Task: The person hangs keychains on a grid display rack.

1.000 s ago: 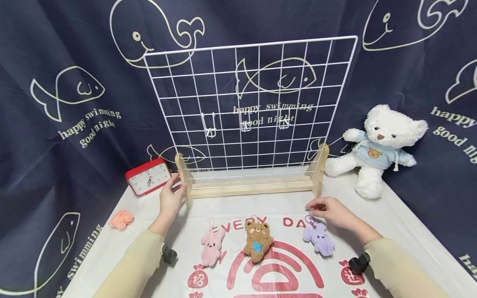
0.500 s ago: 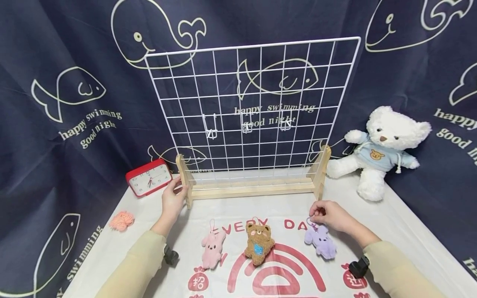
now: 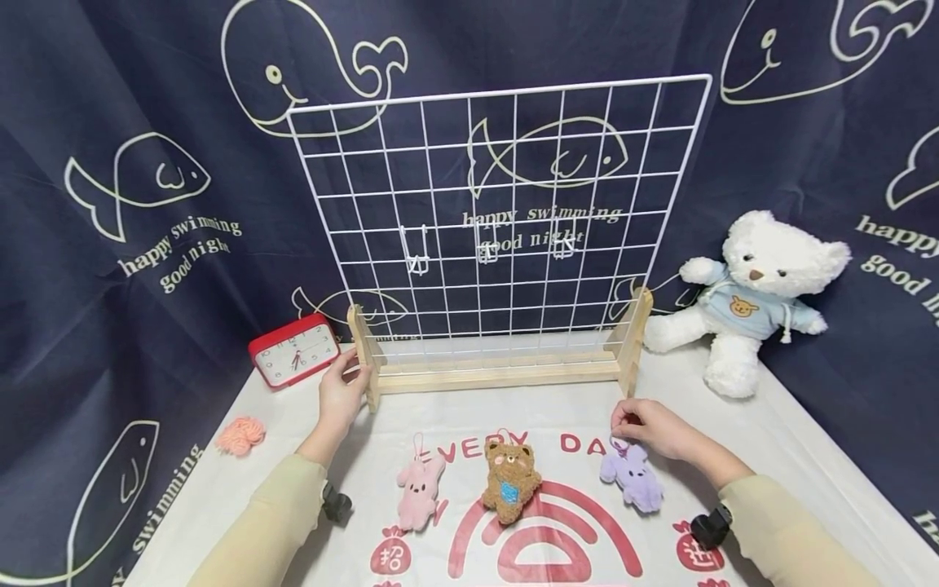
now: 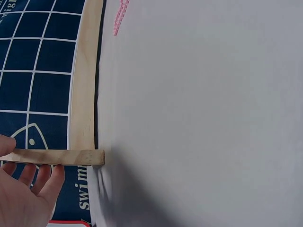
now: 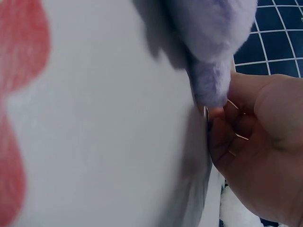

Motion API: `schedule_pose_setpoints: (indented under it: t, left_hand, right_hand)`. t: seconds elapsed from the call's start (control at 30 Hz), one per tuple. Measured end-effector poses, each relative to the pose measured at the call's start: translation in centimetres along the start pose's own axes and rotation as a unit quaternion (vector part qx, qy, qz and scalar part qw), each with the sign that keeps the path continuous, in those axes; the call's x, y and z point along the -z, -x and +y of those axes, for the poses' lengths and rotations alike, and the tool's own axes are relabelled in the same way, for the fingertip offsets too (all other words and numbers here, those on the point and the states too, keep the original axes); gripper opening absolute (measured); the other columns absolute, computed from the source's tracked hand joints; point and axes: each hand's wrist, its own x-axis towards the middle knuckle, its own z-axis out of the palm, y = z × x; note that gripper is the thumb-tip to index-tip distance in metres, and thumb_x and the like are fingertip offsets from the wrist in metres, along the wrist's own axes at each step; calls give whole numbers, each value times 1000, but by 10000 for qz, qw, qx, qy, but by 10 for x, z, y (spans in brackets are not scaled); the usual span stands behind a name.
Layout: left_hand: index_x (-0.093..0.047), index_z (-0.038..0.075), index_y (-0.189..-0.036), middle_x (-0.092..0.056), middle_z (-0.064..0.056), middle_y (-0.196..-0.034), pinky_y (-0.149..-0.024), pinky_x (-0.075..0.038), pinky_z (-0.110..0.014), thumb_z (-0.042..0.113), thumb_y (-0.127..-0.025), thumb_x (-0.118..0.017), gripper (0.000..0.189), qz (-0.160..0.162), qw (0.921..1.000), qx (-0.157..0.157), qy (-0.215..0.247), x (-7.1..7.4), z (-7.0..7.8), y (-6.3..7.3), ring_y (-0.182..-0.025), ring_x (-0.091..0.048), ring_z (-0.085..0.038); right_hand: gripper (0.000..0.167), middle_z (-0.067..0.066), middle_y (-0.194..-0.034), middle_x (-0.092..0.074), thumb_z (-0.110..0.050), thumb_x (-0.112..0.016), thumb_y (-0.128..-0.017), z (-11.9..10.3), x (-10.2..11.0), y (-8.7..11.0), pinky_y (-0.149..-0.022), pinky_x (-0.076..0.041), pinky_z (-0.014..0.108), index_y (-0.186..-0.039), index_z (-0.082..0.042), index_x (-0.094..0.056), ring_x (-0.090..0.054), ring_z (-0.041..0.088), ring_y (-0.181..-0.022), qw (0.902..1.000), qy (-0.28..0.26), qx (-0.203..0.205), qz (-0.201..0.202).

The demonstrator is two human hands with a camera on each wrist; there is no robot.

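My left hand (image 3: 343,393) holds the left wooden foot (image 4: 59,157) of a white wire grid rack (image 3: 513,214); in the left wrist view the thumb lies on one side of it and the fingers on the other. At the right, my right hand (image 3: 651,425) pinches the ring at the top of a purple plush keychain (image 3: 632,479), whose body lies close over the tablecloth. In the right wrist view this plush (image 5: 213,33) partly hides my fingertips. A brown bear keychain (image 3: 511,483) and a pink plush keychain (image 3: 420,491) lie on the cloth to the left.
Three white hooks, one of them the left hook (image 3: 416,251), hang on the grid. A red clock (image 3: 295,350) and a peach yarn bundle (image 3: 240,435) are at the left. A white teddy bear (image 3: 747,306) sits at the right, against the dark curtain.
My right hand has moved slightly down and right, closing its fingers on the purple keychain's ring. The left hand stays on the rack's foot. The head view has shifted a little.
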Motion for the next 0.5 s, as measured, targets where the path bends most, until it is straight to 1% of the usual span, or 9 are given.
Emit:
schedule_pose_setpoints:
  t: [0.13,0.27,0.4,0.5]
  left_hand:
    - [-56,-2,-140,-62,-28,-131,-104,-52,-48,5,-96,-66,45,25,10000,-12,16,-1,-1,0,-118,-60,-45]
    - [-56,-2,-140,-62,-28,-130,-104,-52,-50,5,-96,-66,46,49,10000,-48,24,-1,-2,0,-118,-61,-45]
    - [-56,-2,-140,-62,-29,-129,-104,-53,-50,4,-96,-66,46,33,10000,-23,50,-1,-1,0,-118,-61,-46]
    - [-56,-3,-140,-62,-30,-129,-104,-52,-49,3,-96,-65,45,8,10000,-17,61,-1,0,0,-118,-61,-46]
  right_hand:
    - [12,-8,-75,-57,-5,-71,-92,-1,2,2,-63,-49,23,-84,-9,-64,-52,2,-70,9999,-140,89,30]
    - [10,-4,-75,-63,-5,-71,-92,-1,4,4,-64,-53,24,-86,-9,-65,-59,8,-69,9994,-269,160,173]
    - [4,1,-81,-70,-2,-71,-91,-1,8,6,-68,-57,25,-91,-6,-71,-66,14,-72,9984,-530,82,201]
    - [7,4,-86,-73,0,-70,-92,-2,12,7,-70,-58,24,-97,-3,-74,-67,14,-76,9978,-638,11,162]
